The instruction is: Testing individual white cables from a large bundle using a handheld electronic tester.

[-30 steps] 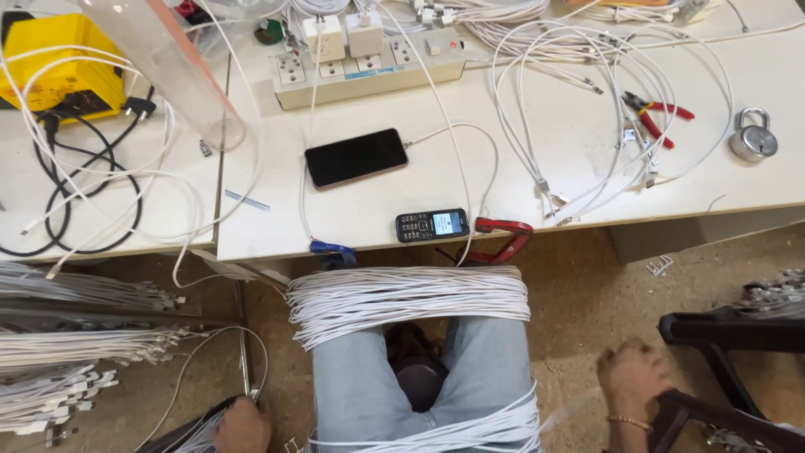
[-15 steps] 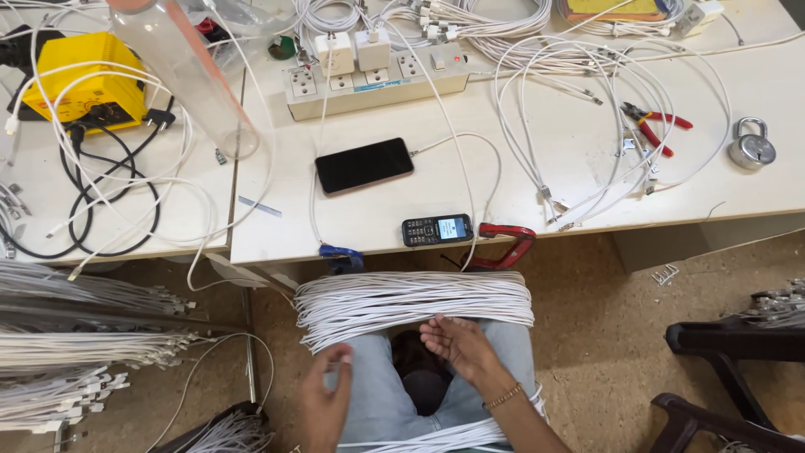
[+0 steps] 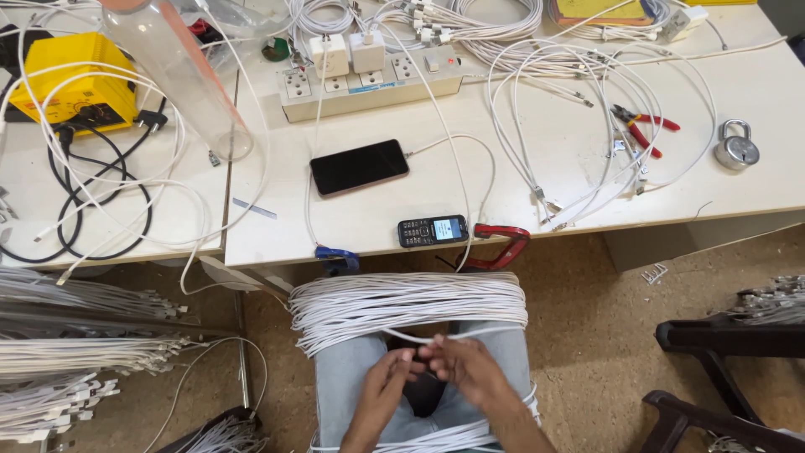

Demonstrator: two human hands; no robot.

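Down in the lap, both hands meet over a single white cable pulled from the thick bundle of white cables that lies across the person's knees, just under the edge of the white table. The left hand and the right hand are closed narrow, fingertips pinching that one strand between them — touching each other or nearly so.

The strand looks light, soft and smooth-skinned; it should bend freely and may slide through a loose pinch, so a grip close to a plug end, where it stiffens, seems safest. The bundle as a whole looks heavier and springy, sagging slightly in the middle, and would want holding from beneath or around its girth.

On the table lie a glossy black smartphone, a small keypad phone, a long power strip, red-handled pliers and a round metal padlock — hard, rigid things among loose cable loops. A yellow box-shaped device sits at the far left.
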